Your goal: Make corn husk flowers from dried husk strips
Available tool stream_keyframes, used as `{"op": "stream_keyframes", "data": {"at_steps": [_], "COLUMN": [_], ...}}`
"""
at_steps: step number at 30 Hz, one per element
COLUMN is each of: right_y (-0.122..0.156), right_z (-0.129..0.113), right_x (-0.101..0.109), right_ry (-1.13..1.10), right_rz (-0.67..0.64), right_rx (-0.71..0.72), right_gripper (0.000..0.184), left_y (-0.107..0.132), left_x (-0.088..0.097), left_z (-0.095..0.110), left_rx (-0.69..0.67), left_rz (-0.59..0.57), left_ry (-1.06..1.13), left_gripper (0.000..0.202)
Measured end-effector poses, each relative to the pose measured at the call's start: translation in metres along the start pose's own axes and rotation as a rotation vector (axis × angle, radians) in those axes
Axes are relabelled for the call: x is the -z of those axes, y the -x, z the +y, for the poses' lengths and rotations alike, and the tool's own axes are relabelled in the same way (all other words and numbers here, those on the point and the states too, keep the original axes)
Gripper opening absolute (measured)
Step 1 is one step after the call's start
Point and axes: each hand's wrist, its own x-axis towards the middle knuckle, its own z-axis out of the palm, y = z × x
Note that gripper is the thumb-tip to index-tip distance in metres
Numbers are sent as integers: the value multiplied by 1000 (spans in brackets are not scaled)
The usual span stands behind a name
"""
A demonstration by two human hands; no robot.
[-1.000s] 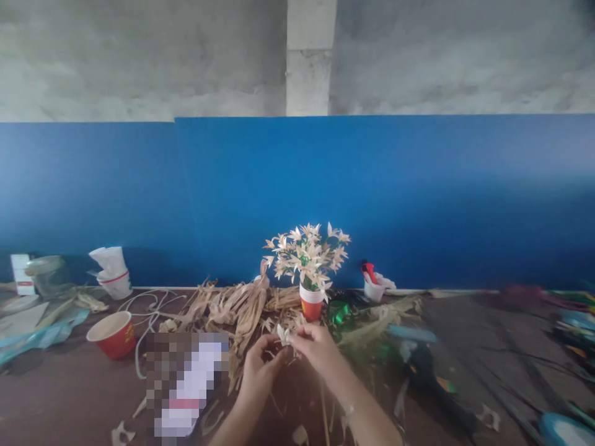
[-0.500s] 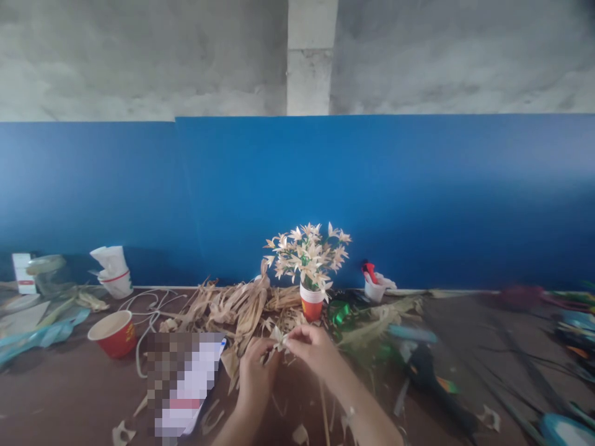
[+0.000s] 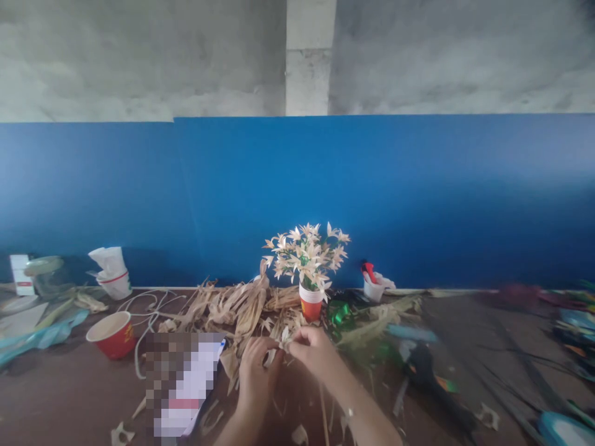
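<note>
Between my fingertips is a small pale flower [image 3: 284, 337] that looks made of dried husk. My left hand [image 3: 258, 362] pinches it from the left, low down. From the right, my right hand [image 3: 312, 352] has thumb and forefinger closed on its petals or base; the exact grip is partly hidden. Just behind my hands stands a red and white paper cup [image 3: 311, 303] with a bouquet of cream husk flowers [image 3: 309, 254] on green stems. Dried corn husks [image 3: 239, 306] lie in a heap to the left of the cup.
A phone with a blurred screen [image 3: 190, 387] lies left of my hands, near a red paper bowl [image 3: 111, 336] and a white cable [image 3: 151, 310]. Green ribbon [image 3: 341, 314], a black glue-gun-like tool [image 3: 430, 378] and a small white cup [image 3: 373, 290] are to the right. A blue partition [image 3: 232, 186] rises behind.
The flower has turned between my fingers, its petals now narrower and more upright in view. Both hands stay in nearly the same place.
</note>
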Motion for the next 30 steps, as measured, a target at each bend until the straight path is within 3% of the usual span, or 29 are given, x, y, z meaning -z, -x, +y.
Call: {"op": "stream_keyframes", "data": {"at_steps": [4, 7, 11, 17, 23, 30], "right_y": [-1, 1, 5, 10, 15, 12], "right_z": [0, -2, -5, -10, -20, -12], "right_x": [7, 16, 23, 28, 35, 31], "right_ry": [-68, -27, 122, 210, 262, 252], "right_rz": [-35, 2, -115, -175, -147, -111], "right_rx": [76, 250, 415, 415, 409, 223], "right_gripper": [15, 30, 38, 24, 18, 11], "left_y": [0, 0, 0, 0, 1, 2], "left_x": [0, -1, -1, -2, -2, -2], "left_z": [-1, 0, 3, 7, 8, 10], "left_rx": [-35, -55, -106, -185, -193, -207], "left_rz": [-25, -65, -174, -234, -259, -261], "left_ry": [2, 21, 49, 38, 57, 38], "left_gripper": [7, 7, 8, 11, 9, 10]}}
